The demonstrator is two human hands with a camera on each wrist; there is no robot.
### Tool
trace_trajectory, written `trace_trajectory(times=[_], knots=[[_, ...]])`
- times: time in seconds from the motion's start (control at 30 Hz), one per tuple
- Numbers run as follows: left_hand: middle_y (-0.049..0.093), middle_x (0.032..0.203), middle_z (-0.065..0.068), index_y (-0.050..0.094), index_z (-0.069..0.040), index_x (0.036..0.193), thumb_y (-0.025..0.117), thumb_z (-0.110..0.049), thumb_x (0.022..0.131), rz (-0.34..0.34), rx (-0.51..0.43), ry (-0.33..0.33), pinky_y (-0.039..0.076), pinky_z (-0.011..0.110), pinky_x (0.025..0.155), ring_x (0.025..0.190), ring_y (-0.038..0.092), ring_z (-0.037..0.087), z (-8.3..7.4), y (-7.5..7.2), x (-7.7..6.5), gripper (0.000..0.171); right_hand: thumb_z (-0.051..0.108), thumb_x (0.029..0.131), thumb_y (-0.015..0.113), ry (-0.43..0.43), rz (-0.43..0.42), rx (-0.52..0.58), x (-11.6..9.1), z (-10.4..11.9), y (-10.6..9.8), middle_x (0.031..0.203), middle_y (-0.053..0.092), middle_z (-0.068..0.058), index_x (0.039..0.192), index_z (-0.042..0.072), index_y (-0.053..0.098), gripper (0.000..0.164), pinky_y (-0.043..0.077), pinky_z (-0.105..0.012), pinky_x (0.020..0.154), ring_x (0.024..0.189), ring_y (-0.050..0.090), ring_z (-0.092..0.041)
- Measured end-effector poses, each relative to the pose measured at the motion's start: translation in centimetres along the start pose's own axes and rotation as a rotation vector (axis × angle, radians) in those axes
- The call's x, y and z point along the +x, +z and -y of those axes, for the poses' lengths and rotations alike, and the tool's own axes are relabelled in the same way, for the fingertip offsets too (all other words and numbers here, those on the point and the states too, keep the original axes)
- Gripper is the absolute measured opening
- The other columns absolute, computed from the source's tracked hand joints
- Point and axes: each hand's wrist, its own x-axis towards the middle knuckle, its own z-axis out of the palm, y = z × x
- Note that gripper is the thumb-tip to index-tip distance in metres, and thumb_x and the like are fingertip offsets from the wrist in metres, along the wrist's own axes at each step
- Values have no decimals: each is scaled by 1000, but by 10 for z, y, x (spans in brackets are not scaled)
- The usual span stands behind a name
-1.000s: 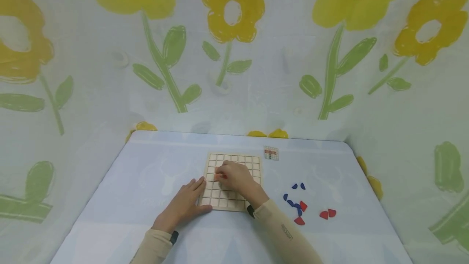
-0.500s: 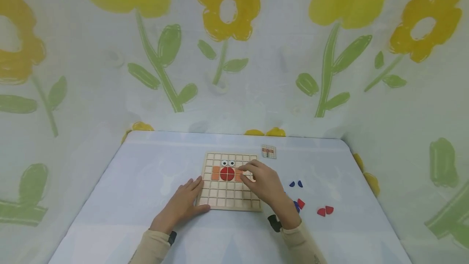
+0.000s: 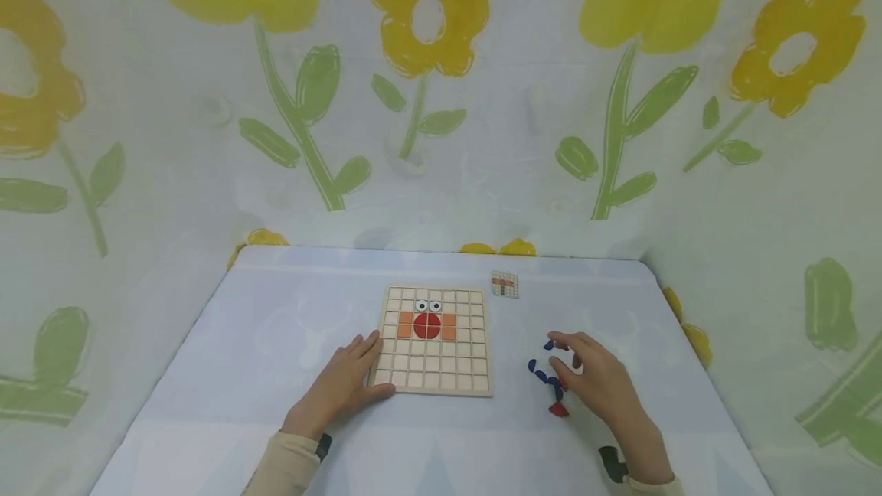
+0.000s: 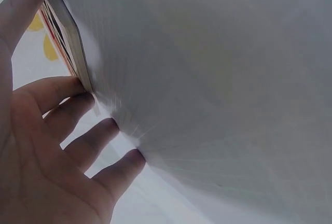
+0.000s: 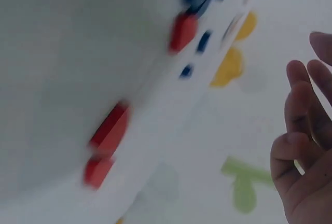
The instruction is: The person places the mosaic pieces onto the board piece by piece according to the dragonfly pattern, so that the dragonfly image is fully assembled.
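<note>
A pale wooden grid board (image 3: pixel 475 362) lies on the table. Red quarter pieces form a circle (image 3: pixel 427 326) on it, flanked by orange pieces (image 3: pixel 449 327), with two eye pieces (image 3: pixel 429 306) above. My left hand (image 3: pixel 343 381) rests against the board's left edge, fingers extended; in the left wrist view its fingertips (image 4: pixel 85 92) meet the board's side. To the right, my right hand (image 3: pixel 602 381) hovers over loose pieces, thumb and index finger apart with nothing between them. Near it are several blue pieces (image 3: pixel 540 376) and a red quarter piece (image 3: pixel 559 409).
A small pattern card (image 3: pixel 505 284) lies beyond the board's far right corner. In the right wrist view, two red pieces (image 5: pixel 111 128) lie apart from the others; the right hand covers them in the head view. A flower-printed cloth (image 3: pixel 524 98) hangs around the table.
My right hand has left the board and moved right to the loose pieces, uncovering the red circle, orange pieces and eyes. The left hand has stayed at the board's edge.
</note>
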Motion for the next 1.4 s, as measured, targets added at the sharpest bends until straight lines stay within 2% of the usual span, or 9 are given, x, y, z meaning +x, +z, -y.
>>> trace_trajectory(times=[0.1, 0.3, 0.43, 0.67, 0.87, 1.1, 1.4], knots=[[31, 164, 12, 39, -3, 155, 74, -57, 86, 3, 7, -3, 25, 59, 120, 149, 28, 40, 2, 1, 1, 94, 19, 84, 85, 71, 41, -15, -12, -19, -9, 111, 71, -1, 129, 15, 69, 48, 45, -20, 55, 76, 53, -14], [32, 163, 13, 40, -2, 154, 74, -57, 86, 3, 12, 4, 26, 59, 119, 149, 28, 41, 2, -2, 0, 93, 22, 86, 83, 216, 183, -41, -29, -44, -21, 117, 68, -8, 135, 13, 64, 54, 51, -25, 63, 82, 55, -18], [32, 163, 14, 41, -1, 154, 74, -55, 87, -7, 14, 17, 27, 60, 119, 148, 29, 42, 1, -4, 0, 93, 22, 85, 83, 268, 258, -33, -35, -56, -25, 119, 66, -12, 136, 12, 63, 56, 56, -32, 68, 85, 56, -21], [31, 163, 14, 40, -1, 154, 74, -55, 87, 0, 7, 10, 26, 60, 119, 148, 29, 42, 1, -6, 0, 93, 18, 83, 85, 303, 313, -37, -42, -67, -26, 129, 63, -17, 134, 13, 65, 55, 62, -47, 78, 96, 61, -26], [31, 164, 14, 40, -1, 154, 75, -55, 86, 14, 0, -1, 25, 60, 120, 149, 27, 42, 0, -4, 0, 94, 6, 84, 81, 282, 353, -25, -45, -70, -24, 123, 68, -9, 121, 17, 73, 39, 58, -54, 88, 101, 62, -27], [31, 163, 14, 40, -1, 154, 75, -55, 87, 8, 0, 15, 25, 60, 119, 148, 28, 42, 0, -2, 1, 93, 1, 83, 81, 254, 384, -57, -44, -72, -18, 109, 71, -2, 106, 19, 79, 30, 57, -54, 91, 100, 64, -27], [30, 164, 13, 39, -2, 155, 74, -56, 86, 20, 1, 4, 24, 60, 120, 149, 27, 41, 0, -1, 2, 94, 6, 84, 81, 273, 425, -104, -40, -67, -14, 94, 67, 2, 108, 15, 79, 26, 60, -49, 86, 86, 62, -19]])
